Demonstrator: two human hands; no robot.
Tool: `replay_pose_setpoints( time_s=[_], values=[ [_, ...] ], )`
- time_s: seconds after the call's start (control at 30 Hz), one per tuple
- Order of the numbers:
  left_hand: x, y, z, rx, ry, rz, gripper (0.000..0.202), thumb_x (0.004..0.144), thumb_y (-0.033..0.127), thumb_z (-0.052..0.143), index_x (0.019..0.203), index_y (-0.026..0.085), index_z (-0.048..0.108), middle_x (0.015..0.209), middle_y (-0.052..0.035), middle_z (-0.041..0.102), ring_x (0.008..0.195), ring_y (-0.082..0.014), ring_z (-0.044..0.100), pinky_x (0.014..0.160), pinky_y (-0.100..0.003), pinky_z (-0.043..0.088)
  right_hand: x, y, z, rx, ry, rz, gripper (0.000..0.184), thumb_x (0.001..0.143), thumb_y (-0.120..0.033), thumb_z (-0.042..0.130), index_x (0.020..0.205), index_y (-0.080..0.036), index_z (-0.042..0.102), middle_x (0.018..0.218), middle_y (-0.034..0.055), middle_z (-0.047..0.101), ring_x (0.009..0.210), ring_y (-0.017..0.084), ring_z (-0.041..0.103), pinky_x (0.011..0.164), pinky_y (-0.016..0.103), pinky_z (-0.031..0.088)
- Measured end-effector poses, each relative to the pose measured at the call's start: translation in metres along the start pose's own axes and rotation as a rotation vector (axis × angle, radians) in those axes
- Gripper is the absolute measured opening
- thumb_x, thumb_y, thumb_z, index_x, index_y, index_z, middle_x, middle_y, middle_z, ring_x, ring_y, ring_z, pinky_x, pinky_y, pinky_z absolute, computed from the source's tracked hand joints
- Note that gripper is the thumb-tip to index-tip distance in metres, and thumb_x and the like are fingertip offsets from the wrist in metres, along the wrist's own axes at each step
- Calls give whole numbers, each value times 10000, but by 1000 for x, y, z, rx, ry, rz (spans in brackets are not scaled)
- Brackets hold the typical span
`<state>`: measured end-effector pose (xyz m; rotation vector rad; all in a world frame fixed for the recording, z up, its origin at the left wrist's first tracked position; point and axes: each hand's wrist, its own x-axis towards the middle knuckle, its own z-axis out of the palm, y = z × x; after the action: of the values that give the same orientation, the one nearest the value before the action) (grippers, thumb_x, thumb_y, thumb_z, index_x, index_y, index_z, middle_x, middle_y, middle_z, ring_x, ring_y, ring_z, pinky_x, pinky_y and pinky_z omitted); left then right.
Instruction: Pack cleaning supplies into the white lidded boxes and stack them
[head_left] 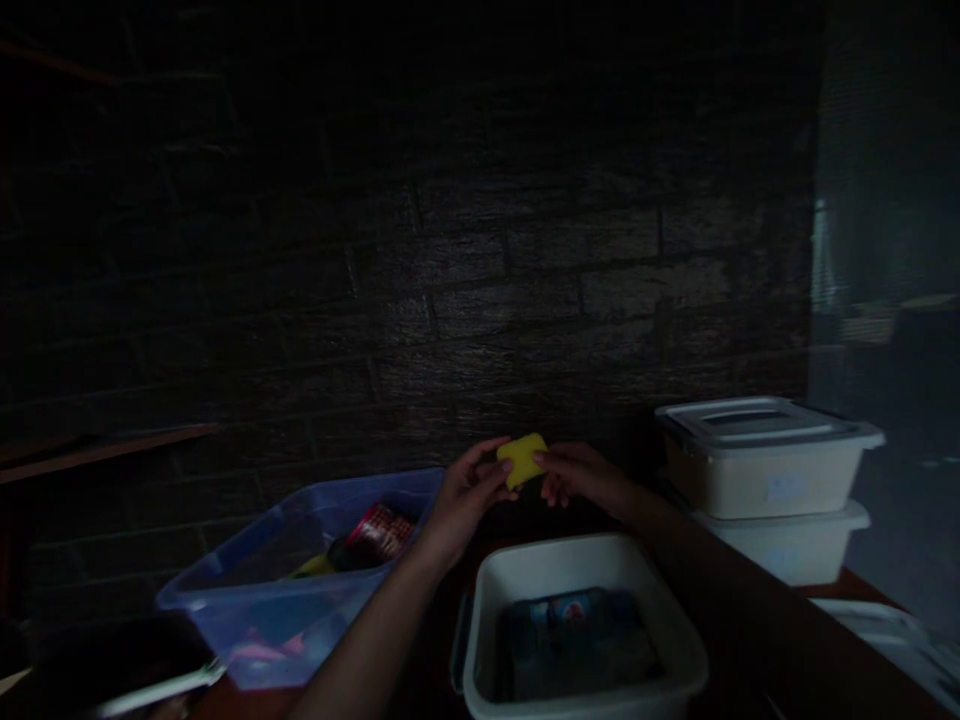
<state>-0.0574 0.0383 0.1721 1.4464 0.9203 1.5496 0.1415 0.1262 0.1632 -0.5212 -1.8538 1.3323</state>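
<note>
A small yellow sponge [523, 460] with rounded corners is held up above the back rim of an open white bin [592, 548]. My left hand [471, 495] grips its left side, thumb on the near face. On the right edge, my right hand [581, 474] pinches it between thumb and fingers. Inside the white bin lie clear plastic bottles [574, 640] with blue and red labels. To the left stands a translucent blue tub [262, 590], holding a red patterned package [381, 532] and something yellow and dark. The dim light hides finer detail.
Two lidded white boxes [765, 470] are stacked at the right. A loose pale lid [877, 630] lies in front of them. Behind everything rises a dark brick wall [480, 280]. A shelf edge [112, 452] juts in at the left.
</note>
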Motion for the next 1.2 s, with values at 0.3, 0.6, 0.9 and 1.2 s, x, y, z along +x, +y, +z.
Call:
replay_pose_setpoints(
  time_s=[0.3, 0.6, 0.9, 1.2],
  values=[
    [-12, -9, 25, -194, -40, -143, 374, 886, 411, 763, 1173, 174, 725, 1062, -108, 760, 720, -155, 720, 645, -254, 605, -32, 1, -4, 144, -13, -186, 554, 753, -317, 891, 1257, -222, 680, 1134, 51, 754, 1025, 200, 713, 922, 355, 564],
    [-17, -7, 24, -16, -104, -42, 469, 821, 285, 843, 1267, 216, 717, 1151, -85, 785, 1054, -213, 722, 922, -278, 554, -43, -4, -9, 134, 22, -132, 448, 779, -317, 874, 1200, -244, 741, 987, 27, 768, 793, 151, 687, 680, 263, 544],
    [-17, -8, 30, -33, -44, 44, 441, 777, 302, 876, 1190, 210, 752, 1021, -63, 778, 881, -189, 732, 794, -283, 595, -49, -5, -15, 32, 0, -148, 409, 891, -424, 759, 1273, -279, 738, 1111, 55, 764, 853, 181, 696, 747, 303, 565],
    [-20, -7, 31, -33, -13, 88, 313, 773, 247, 875, 1074, 214, 798, 883, -38, 798, 717, -151, 721, 685, -246, 596, -56, -4, -19, 238, -108, -111, 474, 894, -356, 773, 1354, -285, 685, 1318, 65, 724, 1199, 244, 681, 1087, 424, 488]
  ],
)
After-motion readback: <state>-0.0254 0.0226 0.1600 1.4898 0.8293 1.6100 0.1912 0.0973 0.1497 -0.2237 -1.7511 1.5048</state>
